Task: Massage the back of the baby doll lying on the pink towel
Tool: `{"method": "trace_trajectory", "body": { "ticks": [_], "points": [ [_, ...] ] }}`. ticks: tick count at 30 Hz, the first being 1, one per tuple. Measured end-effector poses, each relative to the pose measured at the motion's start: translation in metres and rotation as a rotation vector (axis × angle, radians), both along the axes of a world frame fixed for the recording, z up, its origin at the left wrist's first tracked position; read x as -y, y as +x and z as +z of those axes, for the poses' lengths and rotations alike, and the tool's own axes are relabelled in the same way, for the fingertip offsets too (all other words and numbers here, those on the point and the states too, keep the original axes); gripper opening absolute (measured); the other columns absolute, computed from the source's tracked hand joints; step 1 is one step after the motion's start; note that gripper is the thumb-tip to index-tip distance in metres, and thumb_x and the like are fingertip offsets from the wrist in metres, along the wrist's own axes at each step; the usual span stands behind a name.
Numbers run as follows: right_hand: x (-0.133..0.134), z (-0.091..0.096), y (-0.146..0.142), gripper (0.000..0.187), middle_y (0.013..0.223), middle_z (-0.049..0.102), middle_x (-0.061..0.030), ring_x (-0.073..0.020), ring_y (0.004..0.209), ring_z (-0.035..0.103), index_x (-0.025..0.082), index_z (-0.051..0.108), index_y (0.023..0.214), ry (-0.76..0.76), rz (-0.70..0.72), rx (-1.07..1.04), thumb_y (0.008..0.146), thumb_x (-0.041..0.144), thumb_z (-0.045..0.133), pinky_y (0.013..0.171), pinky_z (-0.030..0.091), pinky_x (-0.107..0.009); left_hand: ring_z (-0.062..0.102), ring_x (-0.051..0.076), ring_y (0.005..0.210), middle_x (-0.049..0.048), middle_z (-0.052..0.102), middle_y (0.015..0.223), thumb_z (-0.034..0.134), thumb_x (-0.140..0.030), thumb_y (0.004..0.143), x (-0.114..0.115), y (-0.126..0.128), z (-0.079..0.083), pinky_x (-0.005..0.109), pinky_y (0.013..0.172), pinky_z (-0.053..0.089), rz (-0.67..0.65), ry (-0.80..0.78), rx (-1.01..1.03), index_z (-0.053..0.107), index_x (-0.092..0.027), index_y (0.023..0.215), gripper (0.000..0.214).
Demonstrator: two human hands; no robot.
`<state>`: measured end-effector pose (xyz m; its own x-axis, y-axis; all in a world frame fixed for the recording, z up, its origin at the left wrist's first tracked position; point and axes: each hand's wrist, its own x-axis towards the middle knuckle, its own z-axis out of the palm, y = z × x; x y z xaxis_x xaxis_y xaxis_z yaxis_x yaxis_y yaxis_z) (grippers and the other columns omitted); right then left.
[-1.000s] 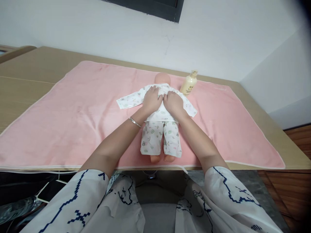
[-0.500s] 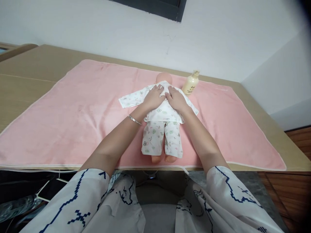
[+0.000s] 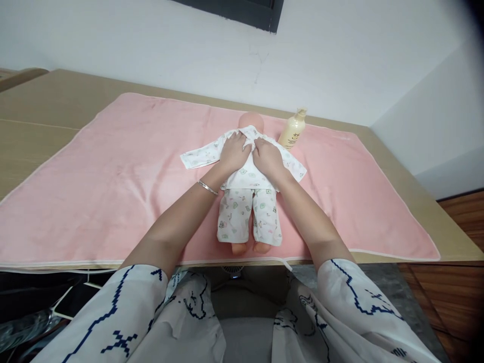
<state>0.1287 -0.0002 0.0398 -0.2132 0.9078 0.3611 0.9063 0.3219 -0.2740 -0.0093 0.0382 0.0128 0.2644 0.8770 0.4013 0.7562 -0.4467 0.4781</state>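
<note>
A doll (image 3: 251,121) lies on a pink blanket (image 3: 124,166), its head toward the wall and its feet at the near table edge. It wears a white patterned long-sleeved top (image 3: 247,177) and matching trousers (image 3: 234,217). My left hand (image 3: 233,152) rests on the left upper part of the top, fingers laid out toward the doll's neck. On the right upper part lies my right hand (image 3: 267,157), its fingers slightly bent and partly hidden from me. Both thumbs point inward, close to each other.
A cream pump bottle (image 3: 293,130) stands on the blanket beyond the doll's right-side sleeve. The wooden table (image 3: 34,108) meets a white wall at the back. Below the near edge, a phone-like dark object (image 3: 75,300) and a clear plastic bottle (image 3: 26,327) show at left.
My fingers have drawn closer together and bent a little on the doll's top, the right hand's most clearly. The whole view has shifted slightly.
</note>
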Motion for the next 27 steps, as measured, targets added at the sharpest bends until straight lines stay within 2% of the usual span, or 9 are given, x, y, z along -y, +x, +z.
{"method": "trace_trajectory", "body": {
  "ticks": [5, 8, 11, 14, 17, 19, 22, 27],
  "points": [
    [-0.023, -0.015, 0.009, 0.051, 0.150, 0.049, -0.0138, -0.0268, 0.145, 0.039, 0.010, 0.051, 0.138, -0.021, 0.035, -0.169, 0.096, 0.033, 0.034, 0.122, 0.029, -0.047, 0.040, 0.029, 0.144, 0.0131, 0.051, 0.149, 0.041, -0.038, 0.097, 0.001, 0.000, -0.010, 0.046, 0.123, 0.028, 0.034, 0.047, 0.113, 0.054, -0.014, 0.136, 0.048],
    [-0.033, -0.019, 0.017, 0.055, 0.155, 0.042, -0.0131, -0.0279, 0.149, 0.031, 0.013, 0.046, 0.144, -0.061, 0.025, -0.204, 0.097, 0.041, 0.036, 0.124, 0.021, -0.052, 0.046, 0.029, 0.140, 0.0129, 0.058, 0.143, 0.043, -0.035, 0.095, 0.007, 0.001, -0.015, 0.046, 0.121, 0.032, 0.077, 0.103, 0.169, 0.061, -0.014, 0.129, 0.044],
    [-0.032, -0.016, 0.020, 0.057, 0.157, 0.039, -0.0160, -0.0301, 0.150, 0.027, 0.011, 0.044, 0.145, -0.078, 0.029, -0.180, 0.096, 0.041, 0.038, 0.124, 0.020, -0.054, 0.052, 0.028, 0.134, 0.0121, 0.063, 0.137, 0.044, -0.033, 0.094, 0.012, 0.001, -0.017, 0.045, 0.119, 0.036, 0.103, 0.142, 0.207, 0.066, -0.015, 0.121, 0.039],
    [-0.026, -0.009, 0.017, 0.059, 0.160, 0.032, -0.0152, -0.0299, 0.151, 0.024, 0.013, 0.041, 0.146, 0.027, 0.007, -0.208, 0.096, 0.043, 0.039, 0.124, 0.019, -0.054, 0.053, 0.027, 0.134, 0.0117, 0.064, 0.136, 0.042, -0.034, 0.095, 0.011, -0.001, -0.019, 0.046, 0.119, 0.036, 0.100, 0.162, 0.246, 0.066, -0.016, 0.120, 0.039],
    [-0.022, -0.007, 0.012, 0.055, 0.161, 0.031, -0.0094, -0.0274, 0.151, 0.025, 0.021, 0.039, 0.147, 0.145, -0.010, -0.259, 0.098, 0.044, 0.033, 0.124, 0.015, -0.057, 0.051, 0.026, 0.136, 0.0123, 0.063, 0.137, 0.039, -0.036, 0.097, 0.009, -0.002, -0.020, 0.046, 0.120, 0.035, 0.086, 0.172, 0.282, 0.066, -0.016, 0.121, 0.041],
    [-0.022, -0.010, 0.008, 0.051, 0.158, 0.038, -0.0087, -0.0278, 0.149, 0.030, 0.023, 0.045, 0.143, 0.104, 0.016, -0.246, 0.098, 0.044, 0.033, 0.123, 0.017, -0.059, 0.051, 0.026, 0.136, 0.0128, 0.063, 0.136, 0.037, -0.038, 0.098, 0.007, -0.002, -0.021, 0.046, 0.120, 0.035, 0.086, 0.178, 0.295, 0.065, -0.016, 0.121, 0.043],
    [-0.021, -0.013, 0.005, 0.049, 0.153, 0.046, -0.0114, -0.0296, 0.147, 0.035, 0.019, 0.053, 0.137, -0.001, 0.052, -0.194, 0.096, 0.042, 0.040, 0.122, 0.022, -0.059, 0.051, 0.026, 0.136, 0.0129, 0.063, 0.136, 0.035, -0.040, 0.099, 0.007, -0.002, -0.022, 0.047, 0.121, 0.034, 0.083, 0.181, 0.306, 0.065, -0.016, 0.121, 0.045],
    [-0.017, -0.008, 0.005, 0.051, 0.160, 0.035, -0.0079, -0.0268, 0.149, 0.031, 0.022, 0.047, 0.142, 0.118, 0.055, -0.275, 0.096, 0.041, 0.040, 0.123, 0.022, -0.055, 0.050, 0.027, 0.137, 0.0155, 0.062, 0.137, 0.033, -0.042, 0.099, 0.008, -0.002, -0.022, 0.047, 0.121, 0.033, 0.084, 0.160, 0.320, 0.064, -0.014, 0.121, 0.047]
  ]
}}
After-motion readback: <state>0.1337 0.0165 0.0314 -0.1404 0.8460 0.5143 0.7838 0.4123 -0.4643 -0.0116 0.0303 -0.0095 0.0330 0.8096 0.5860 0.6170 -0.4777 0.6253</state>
